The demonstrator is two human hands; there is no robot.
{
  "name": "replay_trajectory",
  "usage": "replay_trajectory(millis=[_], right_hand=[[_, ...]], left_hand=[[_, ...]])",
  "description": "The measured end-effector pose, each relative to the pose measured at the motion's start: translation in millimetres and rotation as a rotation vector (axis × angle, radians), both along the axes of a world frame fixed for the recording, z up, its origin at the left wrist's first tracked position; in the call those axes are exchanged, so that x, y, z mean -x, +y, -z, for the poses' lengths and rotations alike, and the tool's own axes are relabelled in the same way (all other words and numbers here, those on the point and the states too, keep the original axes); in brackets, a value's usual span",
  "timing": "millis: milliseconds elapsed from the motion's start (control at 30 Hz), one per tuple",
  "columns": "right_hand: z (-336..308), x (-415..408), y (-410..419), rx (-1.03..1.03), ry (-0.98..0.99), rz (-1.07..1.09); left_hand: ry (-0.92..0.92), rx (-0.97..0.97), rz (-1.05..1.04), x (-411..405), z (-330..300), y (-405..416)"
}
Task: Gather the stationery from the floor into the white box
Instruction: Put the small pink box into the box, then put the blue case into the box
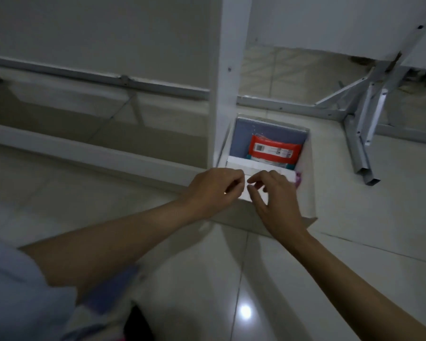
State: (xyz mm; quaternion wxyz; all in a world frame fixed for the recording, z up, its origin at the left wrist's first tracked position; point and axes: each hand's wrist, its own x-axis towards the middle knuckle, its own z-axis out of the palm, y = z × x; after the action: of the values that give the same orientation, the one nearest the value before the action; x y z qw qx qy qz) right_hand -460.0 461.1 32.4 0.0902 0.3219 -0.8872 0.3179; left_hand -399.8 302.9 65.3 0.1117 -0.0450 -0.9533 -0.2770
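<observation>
Hands meet over the near edge of the box [305,188], which sits on the tiled floor [84,207] against a white post [225,94]. The left hand [213,189] has its fingers curled onto the left end of a white slab [246,191], perhaps a flap or a flat white item; blur hides which. The right hand [274,196] curls its fingertips down on the same slab, thumb spread low beside it. Both seem to pinch or press it, though the exact grip cannot be told.

Inside the box lie a red pack [272,150] with a barcode label, something teal under it, and a grey-blue sheet [244,136] against the far wall. A scrap of pink [298,179] shows at the right wall, just beside the right knuckles.

The step in hand looks like settling that white piece into or over the box. Done well, both hands would lower it level, left end and right end together, so it slides down flat instead of wedging on the pack.

Room is tight on the left: the post touches or nearly touches the box's left wall, so the left hand has little sideways play. A metal frame [362,143] stands well apart to the right. Open tile lies toward the person, the easy way to draw back. No loose stationery shows on the visible floor.
</observation>
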Motion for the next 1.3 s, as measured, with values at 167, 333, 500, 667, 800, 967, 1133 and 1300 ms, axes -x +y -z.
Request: replay_trajectory(millis=[167,333,500,667,800,967,1133,1300], right_hand=[[-11,-64,-29,0.069,-0.088,-0.216],[3,-126,-65,-0.023,-0.168,-0.45],[34,-173,-96,-0.163,-0.241,-0.63],[56,-198,-123,-0.198,-0.431,-0.615],[62,-206,-135,-0.191,-0.515,-0.508],[67,-203,-129,-0.195,-0.564,-0.436],[73,-199,-120,-0.164,-0.619,-0.378],[74,-197,-117,-0.14,-0.668,-0.354]], left_hand=[[-0.075,-0.031,0.015,-77,-17,-51],[-0.21,-0.116,-0.088,-179,0,-110],[-0.275,-0.187,-0.256,-269,35,-147],[-0.309,-0.374,-0.396,-307,66,-155],[-0.401,-0.413,-0.488,-299,90,-157],[-0.586,-0.394,-0.482,-267,100,-145],[-0.711,-0.348,-0.432,-247,110,-130],[-0.671,-0.312,-0.487,-242,119,-127]])
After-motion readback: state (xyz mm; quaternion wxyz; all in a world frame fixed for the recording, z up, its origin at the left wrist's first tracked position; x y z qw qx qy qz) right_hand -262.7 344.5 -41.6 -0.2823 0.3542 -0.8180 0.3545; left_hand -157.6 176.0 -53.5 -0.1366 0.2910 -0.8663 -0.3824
